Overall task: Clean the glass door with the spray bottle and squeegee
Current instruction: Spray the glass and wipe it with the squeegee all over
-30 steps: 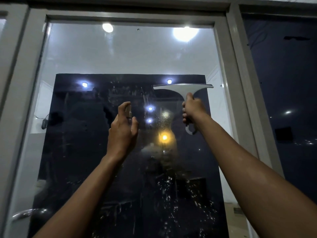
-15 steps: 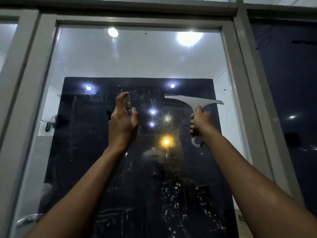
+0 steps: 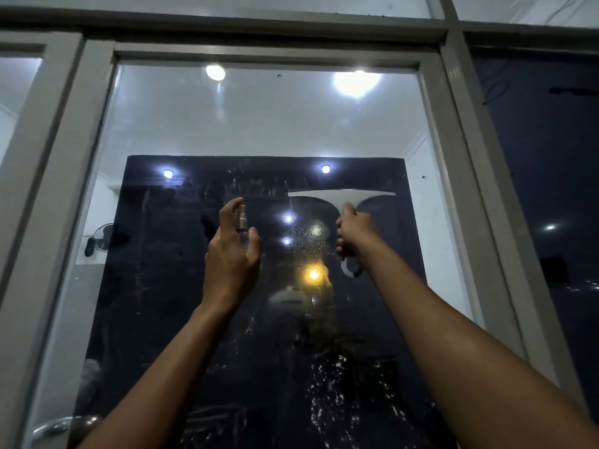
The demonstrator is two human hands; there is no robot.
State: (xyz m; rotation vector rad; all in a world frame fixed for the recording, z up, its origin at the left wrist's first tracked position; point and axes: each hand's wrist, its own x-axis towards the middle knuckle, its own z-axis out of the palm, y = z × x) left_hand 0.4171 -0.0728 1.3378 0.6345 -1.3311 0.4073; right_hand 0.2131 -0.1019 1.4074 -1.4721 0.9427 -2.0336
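Observation:
The glass door (image 3: pixel 265 131) fills the view in a grey frame, its pane reflecting ceiling lights and a dark panel. My left hand (image 3: pixel 231 257) is raised at mid-height and grips a small spray bottle (image 3: pixel 241 217), index finger over its nozzle; most of the bottle is hidden by the palm. To its right my right hand (image 3: pixel 355 233) holds the handle of a white squeegee (image 3: pixel 340 194), blade level and high on the glass. Spray droplets and streaks speckle the pane between and below the hands.
A metal door handle (image 3: pixel 53 426) sits at the lower left edge of the door. A second dark glass panel (image 3: pixel 544 189) stands to the right beyond the grey frame post (image 3: pixel 466 189). Another framed pane borders the left side.
The squeegee blade was tilted half a second ago and is now level. Both hands sit slightly lower in view as the camera has tilted upward. The left hand keeps its grip on the bottle.

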